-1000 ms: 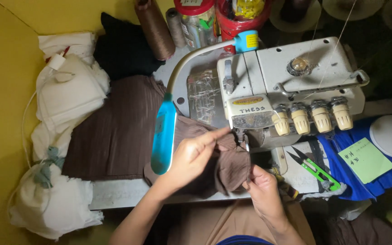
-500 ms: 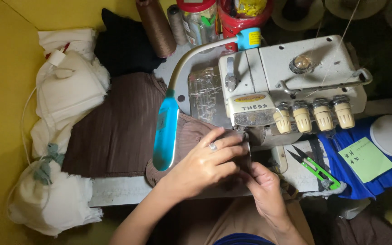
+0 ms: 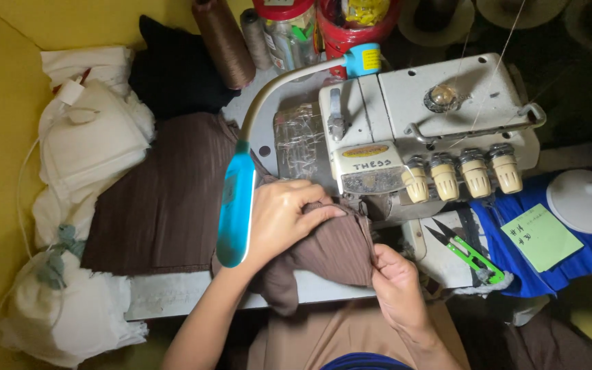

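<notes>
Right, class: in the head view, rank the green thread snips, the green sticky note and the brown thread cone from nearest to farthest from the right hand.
1. Green thread snips, just right of the right hand.
2. Green sticky note, farther right.
3. Brown thread cone, far top left.

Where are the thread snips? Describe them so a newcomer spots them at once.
Start at the white sewing machine and drop below its row of four cream knobs. On the white ledge there, right of the person's right hand, lie the thread snips. They alone have a bright green handle and dark pointed blades, next to the green paper note.
</notes>
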